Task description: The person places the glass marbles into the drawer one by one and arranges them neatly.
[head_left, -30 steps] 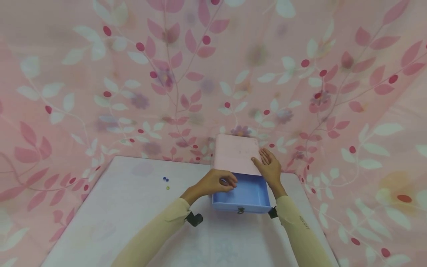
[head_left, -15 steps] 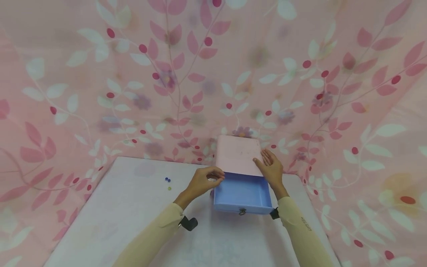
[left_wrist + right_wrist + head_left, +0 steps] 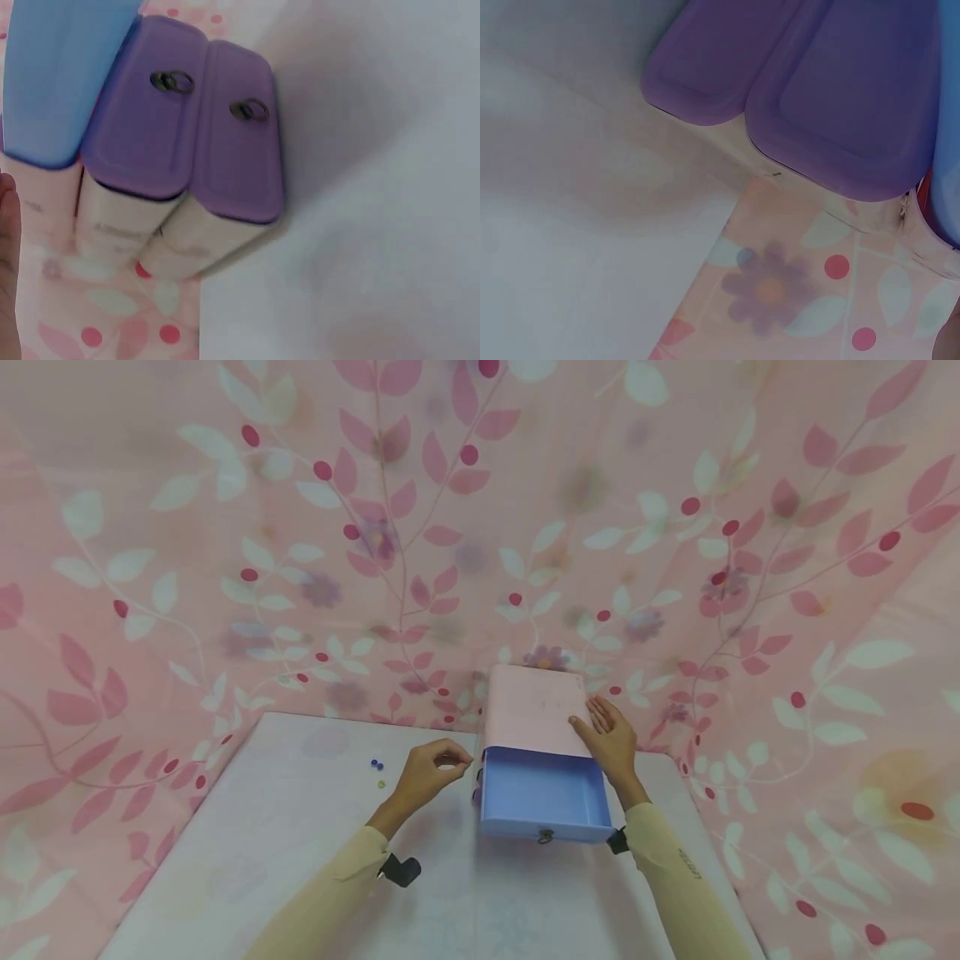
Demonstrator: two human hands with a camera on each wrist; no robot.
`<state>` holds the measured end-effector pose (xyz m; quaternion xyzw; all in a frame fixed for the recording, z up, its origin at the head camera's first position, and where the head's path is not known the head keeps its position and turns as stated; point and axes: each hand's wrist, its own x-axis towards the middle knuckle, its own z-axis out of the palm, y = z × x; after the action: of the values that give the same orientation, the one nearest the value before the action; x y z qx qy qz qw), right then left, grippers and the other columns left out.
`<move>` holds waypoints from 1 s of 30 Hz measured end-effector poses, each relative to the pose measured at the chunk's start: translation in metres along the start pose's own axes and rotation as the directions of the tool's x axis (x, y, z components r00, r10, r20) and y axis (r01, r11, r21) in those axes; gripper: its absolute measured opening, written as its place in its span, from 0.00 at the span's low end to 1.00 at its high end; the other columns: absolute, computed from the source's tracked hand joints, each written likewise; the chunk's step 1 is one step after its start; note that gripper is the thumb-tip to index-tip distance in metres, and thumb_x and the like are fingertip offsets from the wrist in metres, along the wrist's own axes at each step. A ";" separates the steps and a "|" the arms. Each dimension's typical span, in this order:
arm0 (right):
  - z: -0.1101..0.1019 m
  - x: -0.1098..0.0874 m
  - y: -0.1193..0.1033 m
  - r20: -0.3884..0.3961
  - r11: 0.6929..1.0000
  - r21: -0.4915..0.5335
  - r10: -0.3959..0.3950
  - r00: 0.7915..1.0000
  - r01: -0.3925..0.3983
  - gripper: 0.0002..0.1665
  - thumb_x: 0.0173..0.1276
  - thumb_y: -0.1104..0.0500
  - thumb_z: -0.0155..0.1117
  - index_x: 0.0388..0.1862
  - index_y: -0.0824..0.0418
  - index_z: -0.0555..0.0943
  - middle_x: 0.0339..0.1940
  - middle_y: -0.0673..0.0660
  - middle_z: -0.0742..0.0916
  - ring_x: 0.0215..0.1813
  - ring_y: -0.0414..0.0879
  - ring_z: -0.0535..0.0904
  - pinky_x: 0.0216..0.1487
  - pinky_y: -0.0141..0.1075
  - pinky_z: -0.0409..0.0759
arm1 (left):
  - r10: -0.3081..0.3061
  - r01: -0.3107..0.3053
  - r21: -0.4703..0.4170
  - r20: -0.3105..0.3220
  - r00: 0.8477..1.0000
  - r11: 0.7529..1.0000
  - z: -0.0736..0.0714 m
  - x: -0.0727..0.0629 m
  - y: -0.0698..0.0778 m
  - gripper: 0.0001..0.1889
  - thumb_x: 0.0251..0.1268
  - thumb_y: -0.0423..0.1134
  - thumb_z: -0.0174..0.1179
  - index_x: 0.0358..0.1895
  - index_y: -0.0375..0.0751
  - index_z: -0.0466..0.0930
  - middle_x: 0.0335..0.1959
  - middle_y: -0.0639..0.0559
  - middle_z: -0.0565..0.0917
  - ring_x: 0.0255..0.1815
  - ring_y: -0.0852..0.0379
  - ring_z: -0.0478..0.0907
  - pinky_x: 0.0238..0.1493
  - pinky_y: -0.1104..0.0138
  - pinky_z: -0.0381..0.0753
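A small pink chest of drawers [image 3: 536, 706] stands at the back of the table, its blue top drawer [image 3: 546, 789] pulled out. Below are two purple drawers [image 3: 146, 105] with ring pulls, both pushed in. My right hand [image 3: 611, 739] rests on the chest's right side, thumb at the top edge and fingers straight. Just left of the chest hovers my left hand [image 3: 429, 772], thumb and fingertips together; I cannot tell whether something tiny is between them. Two blue beads [image 3: 377, 765] and a yellow-green bead [image 3: 382, 785] lie on the table farther left.
A white-covered table [image 3: 247, 852] spreads out in front. Pink floral cloth [image 3: 420, 568] hangs close behind the chest and along both sides. Each forearm wears a black wrist mount [image 3: 400, 870].
My left hand has come out from over the blue drawer and moved left past the chest, its fingertips closing together. My right hand and the chest stay in place.
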<state>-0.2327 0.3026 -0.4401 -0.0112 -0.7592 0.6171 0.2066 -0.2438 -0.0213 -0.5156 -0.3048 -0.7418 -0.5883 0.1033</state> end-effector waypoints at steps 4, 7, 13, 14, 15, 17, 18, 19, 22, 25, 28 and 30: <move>0.000 -0.001 0.000 0.006 1.000 -0.015 0.010 1.000 -0.010 0.42 0.57 0.66 0.74 0.70 0.70 0.67 0.67 0.68 0.74 0.69 0.58 0.69 0.65 0.40 0.68 | 0.012 -0.010 0.068 -0.034 0.999 0.998 -0.015 -0.007 -0.008 0.08 0.57 0.29 0.69 0.36 0.48 0.85 0.35 0.60 0.86 0.38 0.62 0.84 0.45 0.68 0.83; 0.000 -0.001 0.000 0.004 1.000 -0.028 0.009 1.000 -0.009 0.42 0.57 0.66 0.74 0.69 0.70 0.67 0.67 0.68 0.74 0.69 0.58 0.69 0.65 0.41 0.68 | 0.009 0.000 0.129 -0.070 0.998 0.992 -0.026 -0.012 -0.014 0.08 0.55 0.29 0.70 0.35 0.47 0.85 0.33 0.60 0.86 0.36 0.62 0.84 0.42 0.68 0.83; 0.000 -0.001 0.000 0.006 0.999 -0.037 -0.006 1.000 0.006 0.43 0.58 0.64 0.74 0.69 0.71 0.66 0.67 0.69 0.73 0.68 0.58 0.69 0.65 0.44 0.67 | -0.063 0.093 0.229 -0.135 0.989 0.969 -0.045 -0.024 -0.031 0.07 0.53 0.28 0.71 0.35 0.41 0.85 0.32 0.54 0.86 0.35 0.56 0.85 0.41 0.62 0.84; 0.000 -0.001 -0.001 0.008 0.999 -0.036 -0.007 1.000 0.007 0.43 0.58 0.65 0.74 0.69 0.72 0.66 0.67 0.69 0.73 0.69 0.59 0.69 0.66 0.44 0.67 | -0.086 0.118 0.246 -0.137 0.987 0.962 -0.048 -0.027 -0.036 0.07 0.53 0.28 0.71 0.35 0.40 0.85 0.33 0.53 0.86 0.35 0.55 0.85 0.42 0.61 0.84; 0.000 -0.001 -0.001 0.006 0.999 -0.037 -0.006 1.000 0.007 0.43 0.58 0.65 0.74 0.69 0.72 0.66 0.67 0.70 0.73 0.68 0.59 0.69 0.65 0.44 0.67 | -0.106 0.138 0.260 -0.136 0.985 0.956 -0.051 -0.030 -0.041 0.07 0.54 0.28 0.71 0.35 0.40 0.85 0.34 0.52 0.86 0.36 0.54 0.85 0.43 0.60 0.84; 0.000 -0.001 0.000 0.003 0.999 -0.032 -0.001 1.000 0.001 0.43 0.57 0.65 0.74 0.69 0.72 0.66 0.67 0.69 0.74 0.68 0.59 0.69 0.65 0.44 0.68 | -0.148 0.180 0.285 -0.131 0.980 0.941 -0.055 -0.036 -0.052 0.08 0.54 0.28 0.70 0.37 0.39 0.85 0.35 0.50 0.86 0.38 0.52 0.84 0.44 0.59 0.84; 0.000 -0.001 0.000 0.001 1.000 -0.031 0.000 1.000 0.000 0.43 0.57 0.65 0.74 0.69 0.72 0.66 0.67 0.69 0.74 0.68 0.59 0.69 0.65 0.43 0.68 | -0.168 0.199 0.295 -0.127 0.978 0.935 -0.057 -0.039 -0.056 0.08 0.54 0.28 0.70 0.37 0.39 0.85 0.36 0.49 0.86 0.39 0.50 0.84 0.45 0.58 0.83; -0.001 -0.001 0.001 0.001 1.000 -0.026 -0.002 1.000 0.002 0.42 0.57 0.65 0.74 0.69 0.71 0.67 0.67 0.69 0.74 0.68 0.58 0.69 0.65 0.43 0.68 | -0.179 0.209 0.311 -0.121 0.976 0.927 -0.059 -0.041 -0.062 0.08 0.54 0.27 0.70 0.37 0.38 0.85 0.36 0.48 0.86 0.40 0.49 0.84 0.46 0.57 0.83; -0.001 0.000 0.001 -0.002 1.000 -0.020 -0.002 1.000 0.002 0.42 0.57 0.65 0.74 0.69 0.70 0.67 0.66 0.69 0.74 0.68 0.58 0.69 0.65 0.42 0.68 | -0.213 0.238 0.364 -0.109 0.971 0.900 -0.063 -0.047 -0.074 0.09 0.53 0.26 0.69 0.38 0.37 0.84 0.37 0.46 0.86 0.41 0.48 0.83 0.47 0.55 0.82; -0.001 -0.001 0.000 0.001 1.000 -0.024 -0.003 1.000 0.003 0.42 0.57 0.65 0.74 0.69 0.70 0.67 0.66 0.69 0.74 0.68 0.58 0.69 0.66 0.43 0.67 | -0.267 0.287 0.423 -0.106 0.958 0.860 -0.067 -0.050 -0.081 0.10 0.53 0.26 0.69 0.39 0.35 0.84 0.39 0.44 0.85 0.43 0.46 0.81 0.48 0.53 0.81; 0.000 -0.001 -0.001 0.003 0.999 -0.032 0.005 1.000 -0.005 0.42 0.58 0.65 0.74 0.69 0.70 0.67 0.67 0.68 0.74 0.69 0.58 0.69 0.66 0.44 0.67 | -0.352 0.363 0.463 -0.115 0.929 0.808 -0.070 -0.053 -0.084 0.10 0.54 0.27 0.67 0.41 0.33 0.83 0.40 0.42 0.84 0.45 0.44 0.80 0.50 0.51 0.79; 0.001 -0.001 -0.002 0.003 0.999 -0.033 0.007 1.000 -0.007 0.42 0.58 0.65 0.74 0.69 0.69 0.67 0.67 0.68 0.74 0.68 0.58 0.69 0.66 0.45 0.67 | -0.406 0.412 0.491 -0.125 0.905 0.768 -0.072 -0.054 -0.085 0.10 0.55 0.29 0.66 0.42 0.32 0.83 0.42 0.40 0.84 0.47 0.42 0.79 0.50 0.49 0.78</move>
<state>-0.2311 0.3013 -0.4389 -0.0163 -0.7698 0.6050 0.2028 -0.2647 -0.1174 -0.5914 -0.0948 -0.9175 -0.3827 0.0534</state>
